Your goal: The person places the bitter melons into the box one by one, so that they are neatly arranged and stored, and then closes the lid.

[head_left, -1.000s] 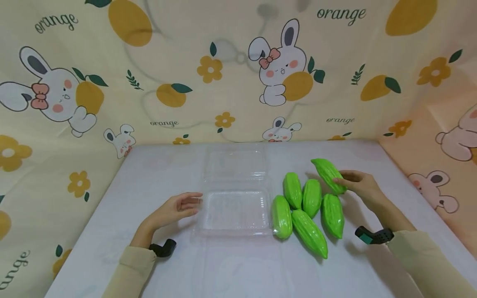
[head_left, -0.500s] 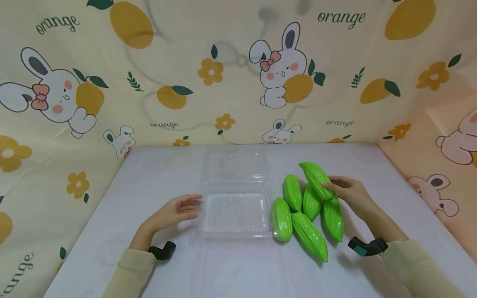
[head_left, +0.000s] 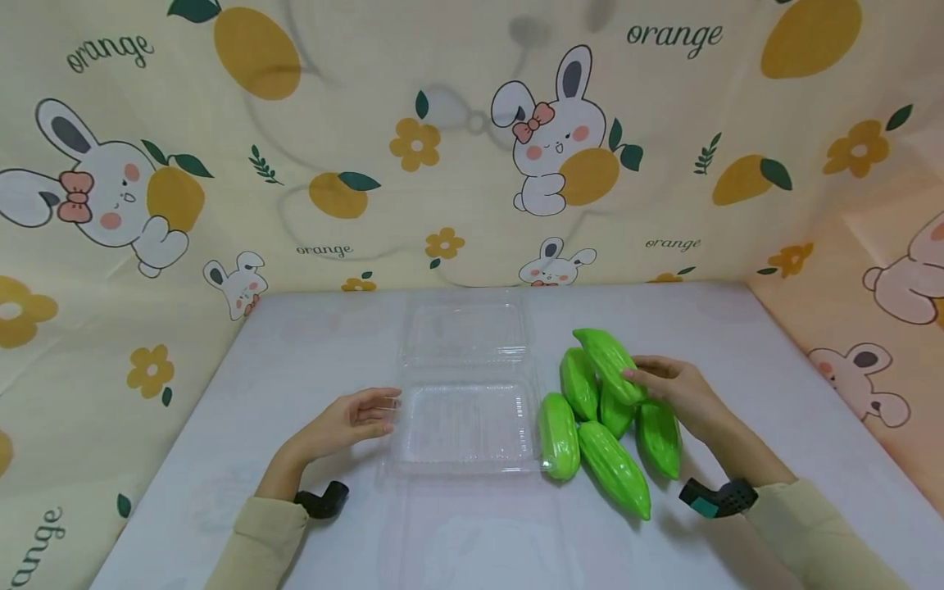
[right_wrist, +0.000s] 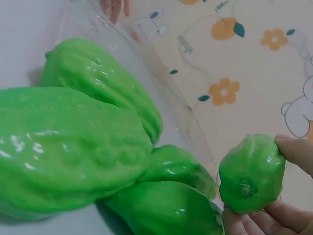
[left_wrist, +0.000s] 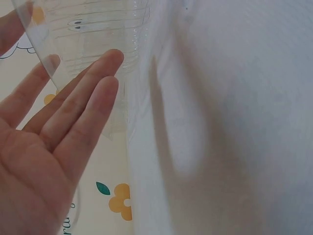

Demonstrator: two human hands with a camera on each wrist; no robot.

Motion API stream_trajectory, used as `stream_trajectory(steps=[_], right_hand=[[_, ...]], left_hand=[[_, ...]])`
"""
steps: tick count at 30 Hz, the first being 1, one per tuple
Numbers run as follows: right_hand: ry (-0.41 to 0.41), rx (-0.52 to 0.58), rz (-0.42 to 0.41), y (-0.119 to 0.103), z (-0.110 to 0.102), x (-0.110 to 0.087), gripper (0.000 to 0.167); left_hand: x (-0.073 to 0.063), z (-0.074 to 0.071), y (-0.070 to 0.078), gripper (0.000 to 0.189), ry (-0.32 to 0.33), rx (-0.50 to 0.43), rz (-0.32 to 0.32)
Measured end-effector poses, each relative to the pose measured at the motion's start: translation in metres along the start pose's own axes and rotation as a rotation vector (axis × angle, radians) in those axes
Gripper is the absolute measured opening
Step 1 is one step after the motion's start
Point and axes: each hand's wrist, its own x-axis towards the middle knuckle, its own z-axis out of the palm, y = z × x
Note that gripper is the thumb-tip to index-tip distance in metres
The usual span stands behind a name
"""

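Note:
In the head view my right hand (head_left: pixel 684 395) pinches a bright green, ridged bitter melon (head_left: pixel 606 362) between thumb and fingers, raised over the others. The right wrist view shows the stem end of this bitter melon (right_wrist: pixel 250 177), its fingers curled around the sides. Several more bitter melons (head_left: pixel 614 469) lie grouped beneath and beside it; one is partly hidden. A clear plastic clamshell box (head_left: pixel 466 471) stands unfolded left of them. My left hand (head_left: pixel 348 422) is at its left side, fingers relaxed. In the left wrist view the fingertips overlap the box's clear wall (left_wrist: pixel 98 29).
The box's clear lid (head_left: pixel 466 328) lies folded back behind its base. One bitter melon (head_left: pixel 559 436) lies right against the box's right side. A patterned cloth (head_left: pixel 472 164) hangs behind the white table (head_left: pixel 295 344). Both wrists wear black camera mounts (head_left: pixel 324 500).
My right hand has carried the bitter melon leftward, from beyond the group's right side to above the back melons. My left hand has stayed by the box.

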Motion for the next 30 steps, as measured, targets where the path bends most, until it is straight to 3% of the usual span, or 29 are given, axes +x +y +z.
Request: stream_trajectory(steps=[14,30], right_hand=[[-0.036,0.012,-0.008,-0.011,0.015,-0.010,0.072],[-0.096,0.024,-0.009,-0.022,0.038,-0.015,0.068]], left_hand=[[0.000,-0.001,-0.001,0.064,0.003,0.028,0.021],[0.001,0.000,0.000,0.065,0.018,0.034,-0.015]])
